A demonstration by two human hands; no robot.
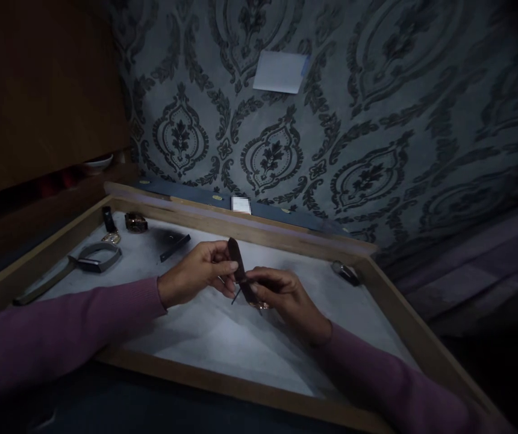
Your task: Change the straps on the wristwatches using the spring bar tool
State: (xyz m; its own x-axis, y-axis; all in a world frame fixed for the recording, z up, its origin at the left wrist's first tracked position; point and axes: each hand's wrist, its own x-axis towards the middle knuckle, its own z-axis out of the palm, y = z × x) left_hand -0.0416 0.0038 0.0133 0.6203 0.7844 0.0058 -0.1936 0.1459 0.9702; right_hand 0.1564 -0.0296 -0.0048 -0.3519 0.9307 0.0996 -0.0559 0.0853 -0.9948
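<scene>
A wristwatch with a dark brown strap [236, 258] is held between my two hands above the white-lined tray. My left hand [201, 271] pinches the upper part of the strap between thumb and fingers. Further down, the fingers of my right hand [285, 294] close on the lower strap near the watch's shiny gold-toned part [259, 305], which they partly cover. A thin dark strip juts out below the strap; I cannot tell what it belongs to. Left of my left hand lies a flat dark piece [174, 248] on the lining.
Wooden walls frame the tray [187, 369]. At its left lie a grey-banded watch [97, 258], a chunky dark watch [136, 222] and a watch with a black strap [108, 219]. Another watch [346, 272] rests by the right wall. Behind is a patterned surface holding a white card [280, 72].
</scene>
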